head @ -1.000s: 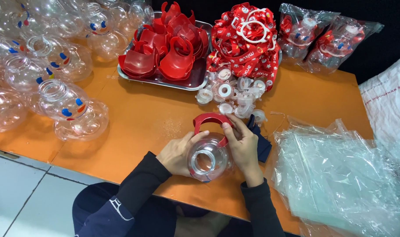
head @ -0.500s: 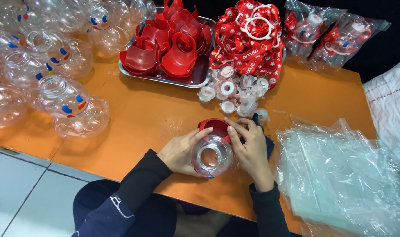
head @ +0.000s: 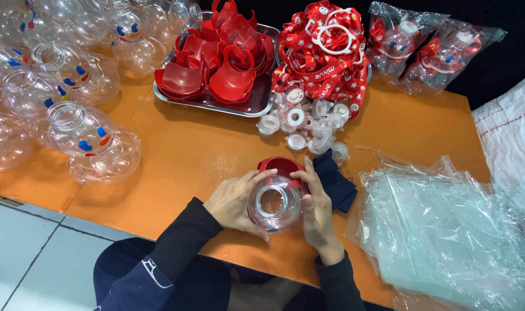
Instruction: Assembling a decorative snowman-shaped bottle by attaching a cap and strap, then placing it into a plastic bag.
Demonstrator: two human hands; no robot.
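Moved: red part [head: 281,166] seated lower on clear bottle [head: 274,203] | left hand [head: 234,201], right hand [head: 317,206] cupped around bottle | risk: misaligned part popping off under uneven squeeze, rolling toward caps [head: 301,122] beyond fingertips.

A metal tray [head: 256,109] of red handles [head: 216,75] sits beside white caps [head: 300,121].

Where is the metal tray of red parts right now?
In the head view, the metal tray sits at the table's far edge, left of centre, between the clear bottles on its left and the red straps on its right.
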